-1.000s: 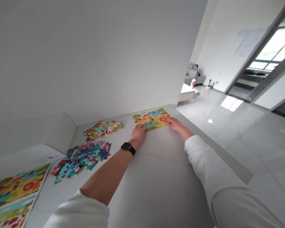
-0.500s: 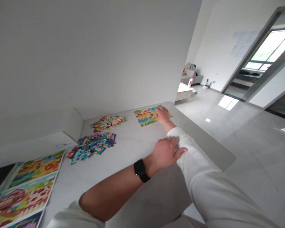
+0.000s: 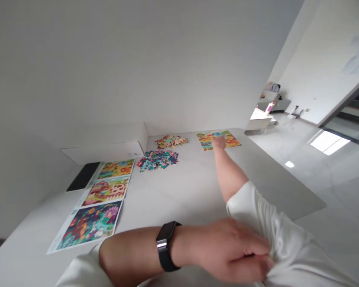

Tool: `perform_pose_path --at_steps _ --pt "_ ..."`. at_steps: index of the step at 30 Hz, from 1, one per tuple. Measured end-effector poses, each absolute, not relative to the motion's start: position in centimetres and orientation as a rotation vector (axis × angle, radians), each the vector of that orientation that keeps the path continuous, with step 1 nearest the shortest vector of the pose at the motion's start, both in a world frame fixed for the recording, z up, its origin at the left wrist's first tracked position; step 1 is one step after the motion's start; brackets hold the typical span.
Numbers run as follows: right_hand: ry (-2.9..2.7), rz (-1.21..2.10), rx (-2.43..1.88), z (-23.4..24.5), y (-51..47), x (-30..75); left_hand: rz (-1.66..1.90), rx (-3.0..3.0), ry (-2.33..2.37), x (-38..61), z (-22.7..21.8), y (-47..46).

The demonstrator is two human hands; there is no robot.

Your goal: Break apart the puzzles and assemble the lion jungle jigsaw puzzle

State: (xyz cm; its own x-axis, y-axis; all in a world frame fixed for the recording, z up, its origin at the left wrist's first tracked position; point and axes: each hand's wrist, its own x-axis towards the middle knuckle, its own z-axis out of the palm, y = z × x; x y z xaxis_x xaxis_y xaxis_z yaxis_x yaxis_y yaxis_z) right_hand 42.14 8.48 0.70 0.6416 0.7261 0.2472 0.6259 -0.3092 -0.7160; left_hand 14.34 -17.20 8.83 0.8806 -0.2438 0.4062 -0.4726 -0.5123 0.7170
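white tabletop along a wall holds a finished jigsaw puzzle at its far end, and the right hand touches this puzzle, but it looks too small to tell if the fingers are spread. left hand, with a black watch on the wrist, is closed and pinches the white sleeve of the right arm. pale puzzle pieces and teal puzzle pieces lie in two piles left of the puzzle, and three picture sheets lie further left.
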Motion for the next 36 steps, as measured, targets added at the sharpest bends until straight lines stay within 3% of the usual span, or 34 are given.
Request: perform_pose_path --at_steps 2,5,8,15,19,26,36 --pt "-1.192 0.101 -2.019 -0.6 8.5 38.5 0.35 2.129 -0.445 14.5 8.9 -17.3" --pt "-1.864 -0.13 -1.856 -2.6 8.8 32.8 0.335 2.18 -0.5 14.9 7.9 -15.4" --pt "-2.02 -0.218 -1.691 -4.0 8.8 29.0 0.366 2.313 -0.323 14.1 6.0 -10.5" --pt "-1.992 -0.041 -1.455 -6.2 9.2 28.6 0.96 2.469 1.126 6.0 0.9 6.2" --pt "-1.971 0.062 -1.483 -7.2 10.8 28.0 0.829 2.331 1.758 2.6 -2.0 11.7" --pt "-2.127 0.163 -1.532 -8.1 12.0 25.9 0.682 2.298 1.83 2.8 -5.7 13.6" --pt "-2.224 0.149 -1.502 -7.8 10.5 27.3 0.703 2.422 1.647 2.7 -5.9 13.3"
